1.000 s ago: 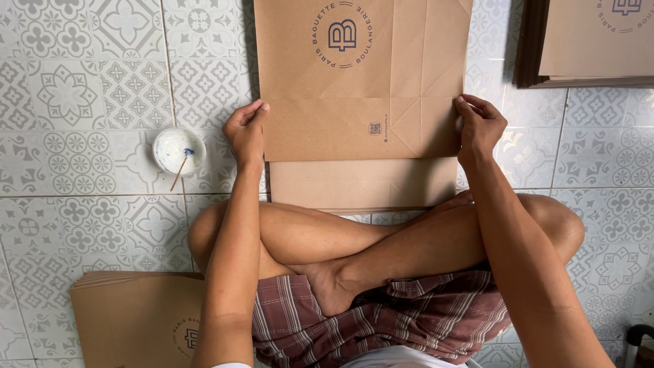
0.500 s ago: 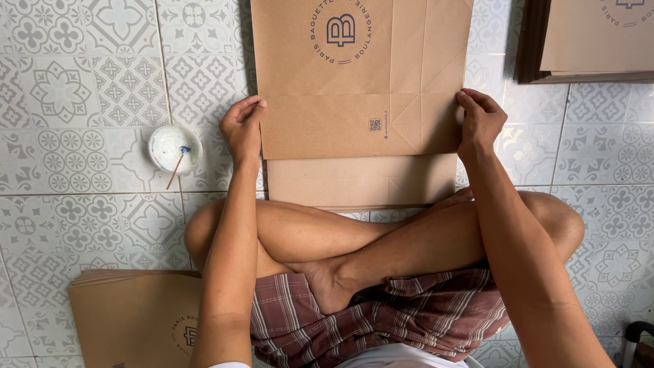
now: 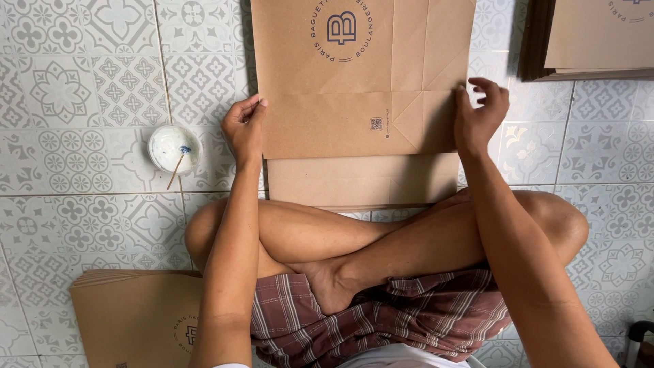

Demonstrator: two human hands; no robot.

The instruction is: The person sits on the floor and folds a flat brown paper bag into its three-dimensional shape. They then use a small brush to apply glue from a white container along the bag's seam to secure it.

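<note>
The left hand (image 3: 244, 128) rests curled against the left edge of a flat brown paper bag (image 3: 354, 82), fingers bent and thumb along the side; it pins and steadies the edge without closing round it. The right hand (image 3: 479, 116) does the same at the opposite edge, palm down on the paper and fingers loosely spread, some of them lifted, so it presses and grasps nothing. Held from both sides this way, the bag lies square on the patterned tile floor (image 3: 82, 204), directly ahead of the person's crossed legs (image 3: 381, 238), its folded-over bottom section turned toward them. Under the near edge of the bag a plain cardboard sheet (image 3: 361, 182) shows, apparently a working base. Just left of the left hand sits a small white bowl (image 3: 175, 148) of pale paste with a thin stick in it, close enough to reach. A stack of like bags (image 3: 136, 317) lies by the left knee, and another pile (image 3: 593, 37) lies at the upper right.
</note>
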